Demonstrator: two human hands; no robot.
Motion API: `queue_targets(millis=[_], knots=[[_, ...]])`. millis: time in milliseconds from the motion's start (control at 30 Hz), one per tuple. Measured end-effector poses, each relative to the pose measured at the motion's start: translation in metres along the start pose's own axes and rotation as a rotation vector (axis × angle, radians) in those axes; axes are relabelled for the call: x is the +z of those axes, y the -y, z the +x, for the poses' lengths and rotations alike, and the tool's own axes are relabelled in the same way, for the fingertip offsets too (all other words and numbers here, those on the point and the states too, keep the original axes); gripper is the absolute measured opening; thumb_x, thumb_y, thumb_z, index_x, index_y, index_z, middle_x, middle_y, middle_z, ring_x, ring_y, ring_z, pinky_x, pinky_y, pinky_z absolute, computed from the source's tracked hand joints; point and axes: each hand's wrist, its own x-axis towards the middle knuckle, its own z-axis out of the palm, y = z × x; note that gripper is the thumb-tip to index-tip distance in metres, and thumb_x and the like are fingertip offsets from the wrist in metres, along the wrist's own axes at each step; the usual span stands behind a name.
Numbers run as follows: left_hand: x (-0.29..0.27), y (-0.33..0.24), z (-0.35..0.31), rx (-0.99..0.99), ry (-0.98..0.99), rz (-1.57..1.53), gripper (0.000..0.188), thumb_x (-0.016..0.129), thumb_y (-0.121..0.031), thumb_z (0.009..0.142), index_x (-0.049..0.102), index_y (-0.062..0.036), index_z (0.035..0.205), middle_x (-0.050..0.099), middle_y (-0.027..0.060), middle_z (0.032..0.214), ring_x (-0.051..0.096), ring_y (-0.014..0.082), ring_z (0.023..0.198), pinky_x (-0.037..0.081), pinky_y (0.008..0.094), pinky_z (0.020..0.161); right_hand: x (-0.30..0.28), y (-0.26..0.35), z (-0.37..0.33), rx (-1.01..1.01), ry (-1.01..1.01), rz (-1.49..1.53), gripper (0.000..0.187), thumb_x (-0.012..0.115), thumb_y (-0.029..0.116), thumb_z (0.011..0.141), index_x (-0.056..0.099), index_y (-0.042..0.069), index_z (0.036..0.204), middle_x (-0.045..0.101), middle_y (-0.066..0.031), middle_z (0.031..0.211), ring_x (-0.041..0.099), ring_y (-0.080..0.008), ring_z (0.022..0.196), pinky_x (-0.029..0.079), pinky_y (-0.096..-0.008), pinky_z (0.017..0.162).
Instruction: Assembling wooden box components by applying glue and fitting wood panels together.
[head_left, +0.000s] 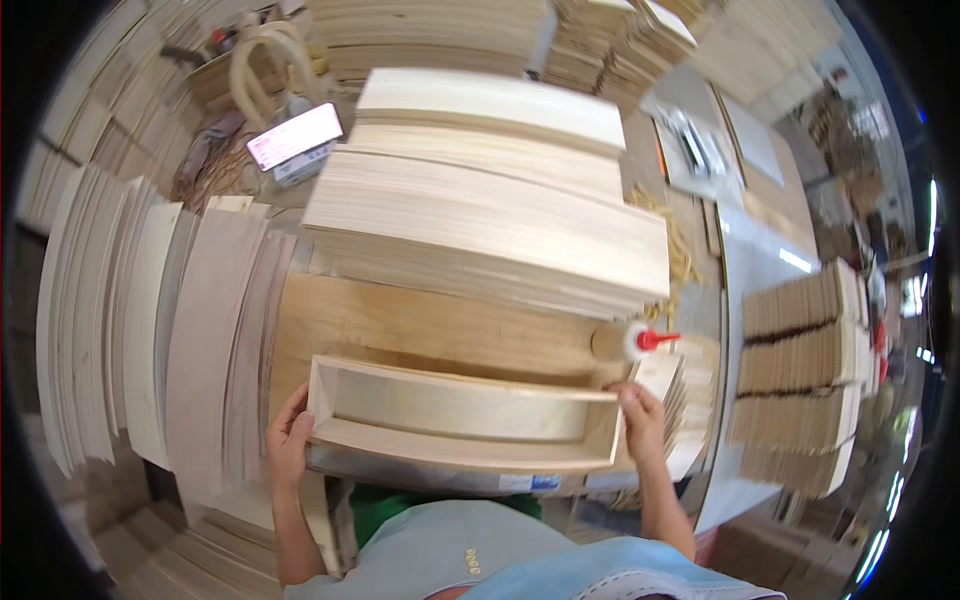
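Note:
A long, shallow wooden box (460, 447) of pale boards lies along the near edge of the workbench (400, 305), its hollow side facing up. My left hand (289, 437) grips its left end, with the thumb on the corner and the fingers curled behind. At the right end my right hand (643, 415) holds the far corner, thumb and fingers closed over the edge. Just beyond that hand is a glue bottle (622, 341) with a red nozzle, lying or tilted with its tip to the right.
Stacks of pale boards (490, 210) rise behind the box. More boards stand on edge at the left (215, 340), and small wood pieces are piled at the right (800, 390). A lit phone (295, 137) leans on a small box at the back left. Thin slats (685, 400) lie by my right hand.

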Motion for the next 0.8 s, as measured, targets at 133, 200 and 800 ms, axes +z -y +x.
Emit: queue_targets(millis=[133, 200, 800], knots=[[-0.01, 0.023, 0.003, 0.031, -0.088, 0.07, 0.037, 0.054, -0.01, 0.093, 0.055, 0.0045, 0.127, 0.06, 0.0124, 0.123, 0.056, 0.0191, 0.113, 0.04, 0.0312, 0.1, 0.008, -0.002, 0.0, -0.116, 0.054, 0.013, 0.023, 0.058, 0.019, 0.092, 0.066, -0.002, 0.097, 0.064, -0.0094, 0.103, 0.057, -0.0172, 0.098, 0.041, -0.0298, 0.09], [-0.012, 0.029, -0.003, -0.002, -0.118, 0.091, 0.036, 0.055, -0.012, 0.093, 0.056, 0.0043, 0.126, 0.061, 0.0121, 0.122, 0.057, 0.0191, 0.112, 0.041, 0.0311, 0.099, 0.007, 0.0, 0.002, -0.121, 0.084, 0.009, 0.021, 0.057, 0.017, 0.093, 0.065, -0.002, 0.096, 0.063, -0.0094, 0.104, 0.055, -0.0173, 0.098, 0.039, -0.0293, 0.09], [-0.002, 0.012, -0.012, 0.088, 0.002, -0.067, 0.042, 0.05, -0.005, 0.092, 0.05, 0.004, 0.133, 0.058, 0.0109, 0.126, 0.054, 0.0179, 0.116, 0.036, 0.0292, 0.102, -0.013, 0.021, 0.007, 0.033, 0.258, 0.06, 0.03, 0.06, 0.022, 0.093, 0.065, -0.001, 0.112, 0.061, -0.0022, 0.105, 0.054, -0.0102, 0.095, 0.04, -0.0239, 0.085]])
